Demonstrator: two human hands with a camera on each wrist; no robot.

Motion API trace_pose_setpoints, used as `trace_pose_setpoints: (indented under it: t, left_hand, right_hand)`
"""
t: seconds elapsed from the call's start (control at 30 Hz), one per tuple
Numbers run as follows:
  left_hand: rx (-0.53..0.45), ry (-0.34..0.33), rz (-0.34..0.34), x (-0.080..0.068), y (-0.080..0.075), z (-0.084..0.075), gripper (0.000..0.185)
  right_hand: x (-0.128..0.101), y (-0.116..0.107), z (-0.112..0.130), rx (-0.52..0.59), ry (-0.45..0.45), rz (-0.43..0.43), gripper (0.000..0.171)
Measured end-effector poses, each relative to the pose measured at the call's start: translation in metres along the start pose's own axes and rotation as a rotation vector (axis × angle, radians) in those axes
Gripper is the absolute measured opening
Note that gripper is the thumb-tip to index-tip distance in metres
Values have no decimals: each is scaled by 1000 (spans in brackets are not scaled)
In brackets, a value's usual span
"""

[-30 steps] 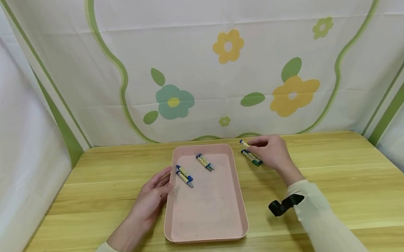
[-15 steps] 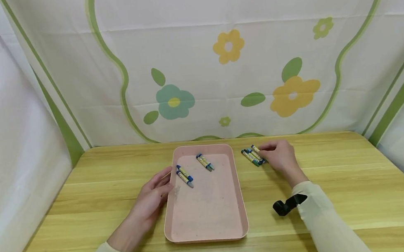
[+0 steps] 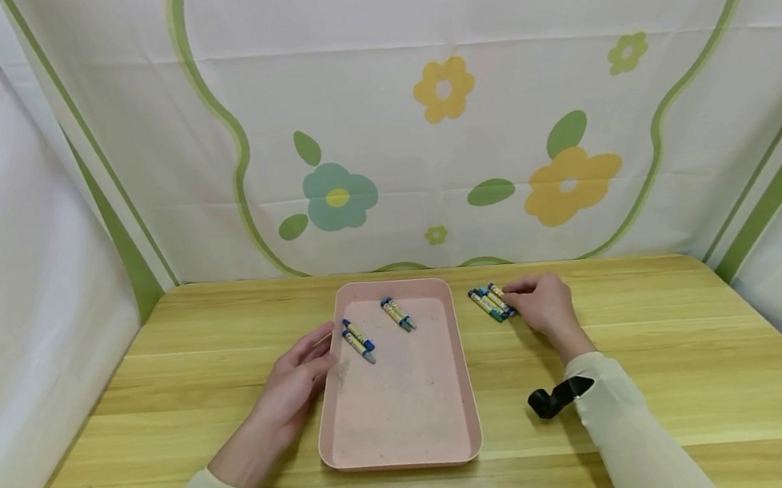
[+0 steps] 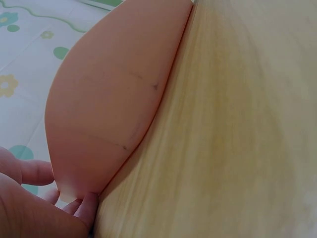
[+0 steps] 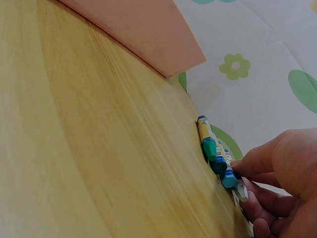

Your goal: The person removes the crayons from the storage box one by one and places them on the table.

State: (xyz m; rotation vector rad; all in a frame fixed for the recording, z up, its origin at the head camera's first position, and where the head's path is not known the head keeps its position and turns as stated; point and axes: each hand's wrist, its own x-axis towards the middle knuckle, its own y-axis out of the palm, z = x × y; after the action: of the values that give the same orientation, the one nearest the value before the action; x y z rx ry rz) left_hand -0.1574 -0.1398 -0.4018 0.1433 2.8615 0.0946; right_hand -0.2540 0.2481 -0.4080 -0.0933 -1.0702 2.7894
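The right hand [image 3: 543,303], fingers curled with tips on the crayons [image 3: 490,302] lying right of centre on the desk [image 3: 665,358], sits at their right, their long axes running upper-left to lower-right, while the left hand [image 3: 298,379] rests with relaxed fingers against the pink tray [image 3: 402,444] left rim

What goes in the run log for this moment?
left hand rests on pink tray | right hand pinches crayons on table
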Motion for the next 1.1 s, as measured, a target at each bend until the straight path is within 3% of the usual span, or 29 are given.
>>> trace_pose_setpoints:
  t: [0.63, 1.1]
  left_hand:
    - [5, -3, -16, 0, 0, 0, 60]
    - [6, -1, -14, 0, 0, 0, 60]
  right_hand:
    - [-2, -1, 5, 27, 38, 29, 31]
    - [-3, 6, 41, 76, -37, 32, 34]
